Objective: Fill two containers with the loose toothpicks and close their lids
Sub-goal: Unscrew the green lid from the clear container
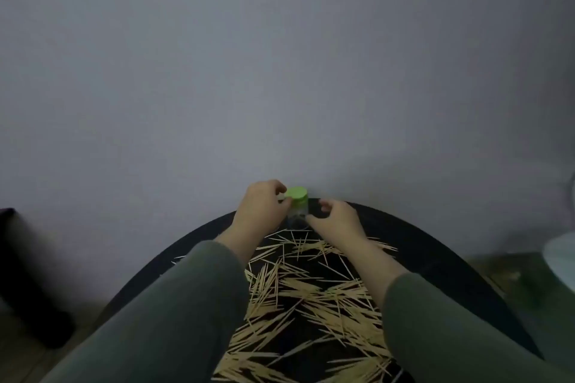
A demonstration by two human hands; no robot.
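- Toothpicks (311, 292) are lying loose across the desk (435, 246): light, thin, best pinched in bundles.
- At the far edge, the jar (298, 211) is being gripped under its lid (296, 193) by left hand (259, 205) fingers; right hand (337, 218) fingers are held half-curled beside it, holding nothing.

A single wide-angle head view looks forward and steeply down from close above a round black table (420, 246) set against a plain grey wall (280, 71), its edges seemingly bowed.

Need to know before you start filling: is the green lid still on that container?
On. The green lid sits atop the clear container; the left hand grips it.
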